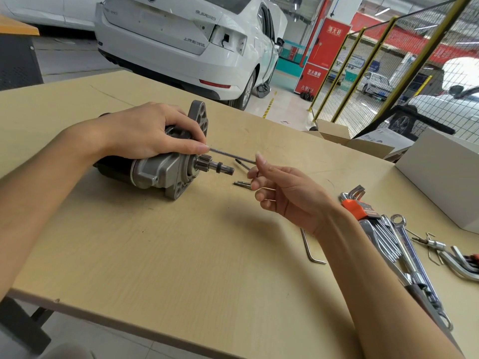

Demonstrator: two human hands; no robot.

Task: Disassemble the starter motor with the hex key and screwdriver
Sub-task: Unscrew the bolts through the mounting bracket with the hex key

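The starter motor [160,174] lies on its side on the wooden table [168,255], its pinion shaft pointing right. My left hand [147,130] grips the top of the motor, the thumb and fingertips touching the near end of a hex key [230,156]. That thin key runs from the motor's flange to my right hand [282,190], which holds its bent end between curled fingers. Two loose bolts [242,184] lie on the table just right of the pinion. No screwdriver can be made out.
A single hex key [309,248] lies under my right wrist. An orange-holdered hex key set [359,203], spanners [407,244] and more keys lie at the right. A white box [445,174] stands at the far right edge. A white car is parked behind the table.
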